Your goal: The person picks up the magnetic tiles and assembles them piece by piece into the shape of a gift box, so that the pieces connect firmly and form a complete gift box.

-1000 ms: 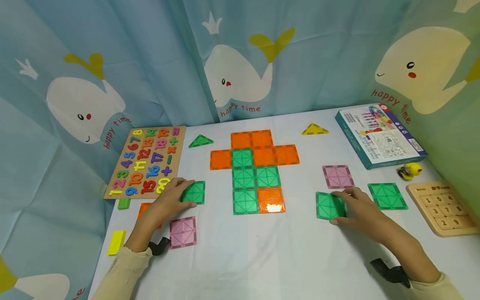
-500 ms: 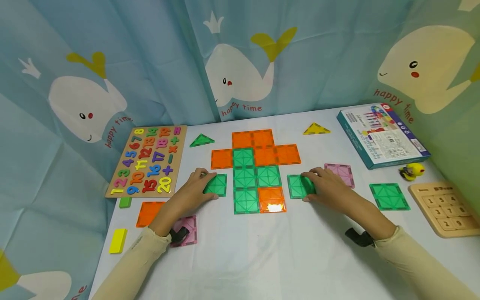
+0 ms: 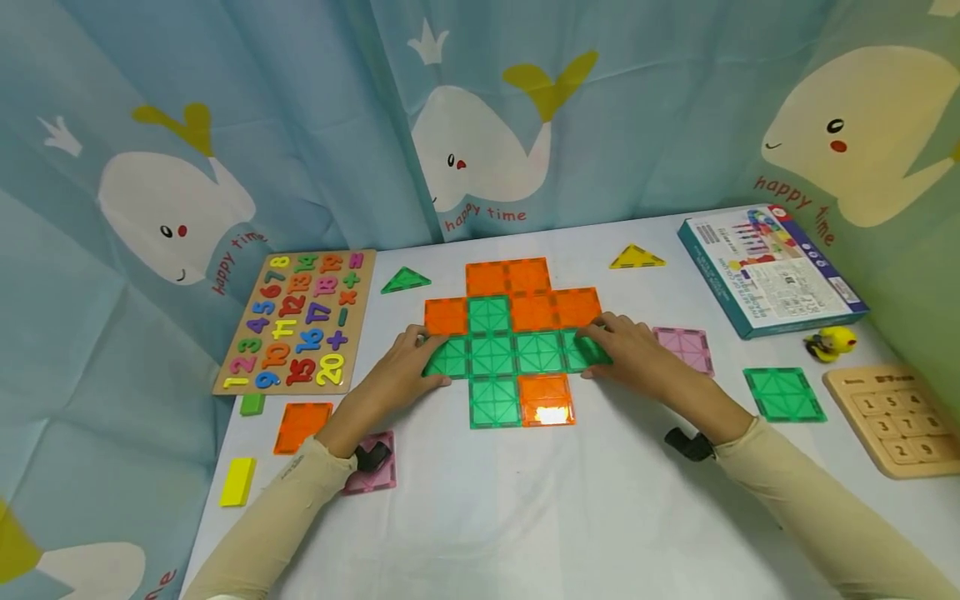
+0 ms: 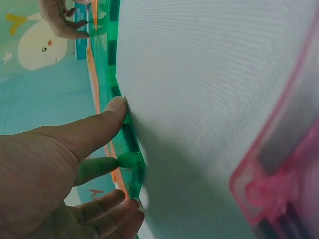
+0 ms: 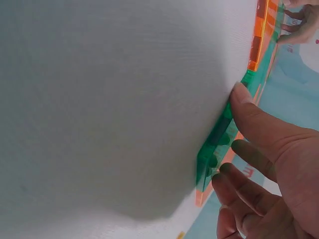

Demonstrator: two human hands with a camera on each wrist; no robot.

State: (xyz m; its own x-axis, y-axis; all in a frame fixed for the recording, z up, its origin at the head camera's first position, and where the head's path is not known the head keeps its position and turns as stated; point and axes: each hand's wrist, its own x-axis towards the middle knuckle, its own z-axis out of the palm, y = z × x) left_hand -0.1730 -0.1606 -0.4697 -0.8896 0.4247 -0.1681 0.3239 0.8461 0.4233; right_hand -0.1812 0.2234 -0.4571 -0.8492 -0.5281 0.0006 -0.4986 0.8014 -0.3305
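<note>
My left hand [image 3: 401, 364] pinches a translucent green square magnetic tile [image 3: 453, 357], thumb on its near edge and fingers round its outer side. That tile lies right at the left end of a row of green tiles [image 3: 492, 356]. Opposite it, my right hand [image 3: 637, 354] grips another green square tile [image 3: 576, 354] in the same way, at the row's right end. Orange square tiles [image 3: 507, 277] join the green ones in a flat pattern. In the left wrist view the thumb [image 4: 117, 105] presses the tile's edge; the right wrist view shows the right thumb [image 5: 242, 93] likewise.
Pink tiles [image 3: 681, 348] lie near each forearm. A loose orange tile [image 3: 302, 427], a green tile [image 3: 785, 394] and two triangles, green [image 3: 406, 280] and yellow [image 3: 637, 257], lie around. A number board [image 3: 296, 321], box [image 3: 771, 271], toy bee [image 3: 830, 342] and wooden number puzzle [image 3: 895, 419] flank the pattern.
Both hands have moved inward and slightly away from the body, each bringing its green tile from the side to an end of the middle row.
</note>
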